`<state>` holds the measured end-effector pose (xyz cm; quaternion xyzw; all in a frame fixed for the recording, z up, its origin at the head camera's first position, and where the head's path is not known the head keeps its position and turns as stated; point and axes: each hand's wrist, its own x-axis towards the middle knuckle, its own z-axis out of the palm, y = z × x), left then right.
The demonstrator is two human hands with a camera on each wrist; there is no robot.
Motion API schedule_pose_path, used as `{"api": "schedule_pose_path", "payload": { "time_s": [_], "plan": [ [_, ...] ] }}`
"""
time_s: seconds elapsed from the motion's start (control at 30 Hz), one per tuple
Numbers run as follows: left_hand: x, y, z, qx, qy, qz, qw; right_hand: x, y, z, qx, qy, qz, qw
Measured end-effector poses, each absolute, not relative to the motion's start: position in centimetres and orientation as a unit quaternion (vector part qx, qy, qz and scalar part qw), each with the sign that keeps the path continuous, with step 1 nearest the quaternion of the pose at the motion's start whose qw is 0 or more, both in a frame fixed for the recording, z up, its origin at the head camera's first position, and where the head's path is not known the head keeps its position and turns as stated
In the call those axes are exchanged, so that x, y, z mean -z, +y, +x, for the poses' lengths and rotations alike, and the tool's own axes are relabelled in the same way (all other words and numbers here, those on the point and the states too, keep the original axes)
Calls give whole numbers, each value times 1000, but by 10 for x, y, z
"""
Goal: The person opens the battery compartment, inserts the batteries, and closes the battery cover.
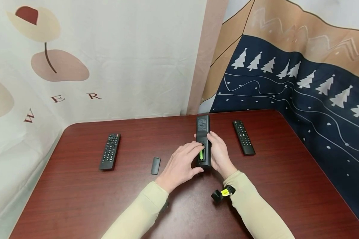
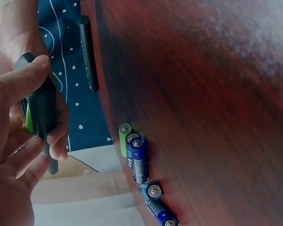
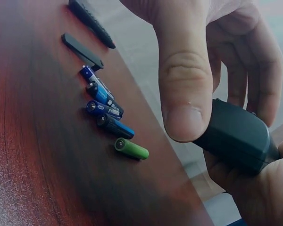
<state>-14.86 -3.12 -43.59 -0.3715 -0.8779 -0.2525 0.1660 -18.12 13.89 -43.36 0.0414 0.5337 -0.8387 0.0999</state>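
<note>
A black remote control is held back side up by my right hand, its thumb along the right edge. Its battery compartment is uncovered, and a green battery lies inside. My left hand reaches over from the left. In the left wrist view its thumb presses the near end of the remote, while a fingertip touches the green battery; the other fingers spread loosely. The right wrist view shows that same left thumb against the remote, but the compartment is hidden there.
To the left lie a small black battery cover and a remote, buttons up. Another remote lies to the right. Several loose batteries, blue ones and a green one, lie on the table, out of sight in the head view.
</note>
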Motion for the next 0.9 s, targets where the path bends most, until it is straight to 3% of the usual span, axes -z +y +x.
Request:
{"api": "schedule_pose_path", "payload": {
  "time_s": [0.9],
  "plan": [
    [446,-34,-150,148,-861,-417,251,429,137,-183,846,521,55,98]
  ]
}}
